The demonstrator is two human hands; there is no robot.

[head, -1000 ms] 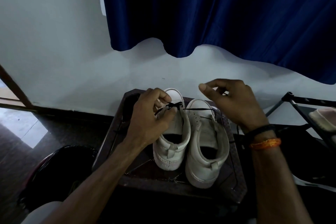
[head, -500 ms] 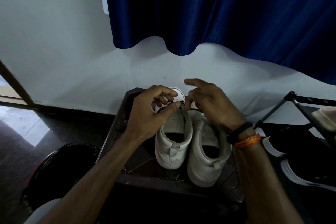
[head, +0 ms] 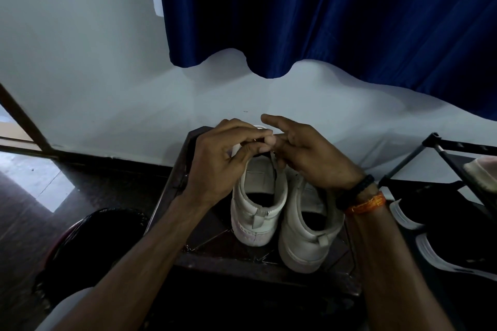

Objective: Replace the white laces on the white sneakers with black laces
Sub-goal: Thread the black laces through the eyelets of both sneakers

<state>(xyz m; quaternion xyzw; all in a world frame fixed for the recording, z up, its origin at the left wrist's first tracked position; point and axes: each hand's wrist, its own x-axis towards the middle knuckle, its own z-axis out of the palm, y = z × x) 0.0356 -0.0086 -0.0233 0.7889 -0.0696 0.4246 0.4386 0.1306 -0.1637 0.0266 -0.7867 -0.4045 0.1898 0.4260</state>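
Pinching fingers of the left hand [head: 217, 161] and right hand [head: 309, 156] meet over the left sneaker [head: 258, 196]; what they grip is hidden. Right sneaker [head: 306, 228] beside it looks unlaced, so plenty remains.

matt white leather-look sneakers [head: 271, 204], glossy blue cloth curtain [head: 336, 13], dark wood table [head: 172, 185]

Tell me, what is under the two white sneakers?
The sneakers stand side by side on a small dark table. Thin wire-like pieces lie on it beside them. The part under the soles is hidden.
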